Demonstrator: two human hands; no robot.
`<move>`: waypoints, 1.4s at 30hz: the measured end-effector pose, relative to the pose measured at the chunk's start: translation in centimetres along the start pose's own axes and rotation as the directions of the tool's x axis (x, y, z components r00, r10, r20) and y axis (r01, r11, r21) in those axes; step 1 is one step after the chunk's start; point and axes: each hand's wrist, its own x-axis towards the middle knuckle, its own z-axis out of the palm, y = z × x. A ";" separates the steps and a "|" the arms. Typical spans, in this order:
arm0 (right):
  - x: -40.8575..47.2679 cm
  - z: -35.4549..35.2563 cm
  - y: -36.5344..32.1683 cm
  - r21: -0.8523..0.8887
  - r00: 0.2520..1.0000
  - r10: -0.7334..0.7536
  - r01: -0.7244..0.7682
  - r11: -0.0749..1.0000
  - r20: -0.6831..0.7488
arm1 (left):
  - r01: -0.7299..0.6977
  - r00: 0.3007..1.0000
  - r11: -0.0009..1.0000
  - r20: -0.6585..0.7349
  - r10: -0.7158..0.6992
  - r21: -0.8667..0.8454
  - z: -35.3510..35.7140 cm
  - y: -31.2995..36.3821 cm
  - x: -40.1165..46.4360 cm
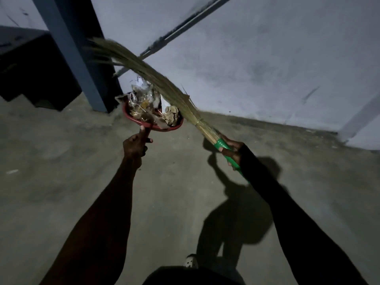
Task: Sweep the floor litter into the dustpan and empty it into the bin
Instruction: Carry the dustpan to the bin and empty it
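Floor [82, 192] of bare concrete runs under both my hands, and I see no litter left on it, so I judge the sweeping done and the emptying still ahead; no bin shows anywhere I can see. Beyond my hands stands a pale wall [257, 58], with a blue-grey post [67, 48] beyond my left hand.

The broom [164, 83] is the biggest thing I carry: a long fan of soft grass bristles, light and whippy, bound to a stiff green handle. My right hand [231, 150] is wrapped tight around that green grip, with the bristles arching up and across, over the pan. The stiff grip is the right place to hold it; the bristles would just bend.

The red dustpan [144, 122] sits raised just ahead of my left hand [136, 146], which is closed on its short handle, thumb laid along the top. It looks light but top-heavy, so I'd keep it level.

The litter [144, 103] is heaped in the pan: crinkly clear wrappers and a crumpled brown paper ball [171, 116] on the side nearer my right hand. It is loose, feather-light stuff, likely to slide or blow off at a tilt.
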 end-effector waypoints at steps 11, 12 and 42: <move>27.2 -6.3 0.1 -0.152 0.939 -0.071 0.128 0.980 0.336 | 0.002 0.958 0.999 -0.287 -0.018 -0.054 11.5 1.3 13.5; 29.8 -6.9 0.3 -0.155 0.930 -0.065 0.129 0.979 0.361 | 0.007 0.950 0.998 -0.312 -0.026 -0.064 12.7 1.4 14.5; 92.6 -6.0 -4.2 -0.198 0.728 -0.062 0.266 0.943 0.682 | 0.009 0.759 0.961 -0.624 -0.188 -0.278 35.1 7.4 58.3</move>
